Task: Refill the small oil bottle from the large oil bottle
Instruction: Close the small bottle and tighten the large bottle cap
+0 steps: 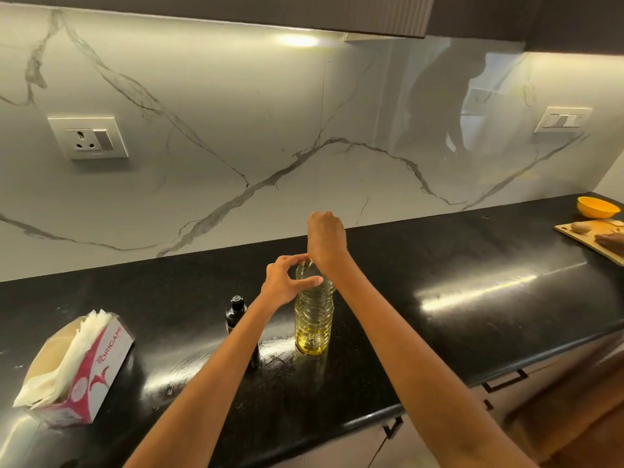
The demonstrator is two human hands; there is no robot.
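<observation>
From the head camera, looking down over a glossy black countertop [472,298], the large oil bottle [314,319] stands upright near the middle of the counter, a clear ribbed plastic bottle with yellow oil in its lower part. The left hand [287,282] curls round the bottle's shoulder, thumb and fingers wrapped on the plastic and steadying it. The right hand [326,239] sits directly above, fingers bunched together over the top of the bottle where the cap would be; the cap itself is hidden under the hand, so I cannot tell whether it is on or off, though the fingers look closed round the neck end. The small oil bottle [235,312], dark with a black top, stands upright just to the left of the large one, partly behind the left forearm, and neither hand touches it. Toward the left front edge lies a pink and white tissue box [98,369] on its side with white tissues spilling from its open end. At the far right end of the counter a wooden chopping board [587,238] carries a few bits of food, with an orange bowl [596,207] just behind it. The marble backsplash [270,130] holds a wall socket [88,138] on the left and a switch plate [563,119] on the right.
</observation>
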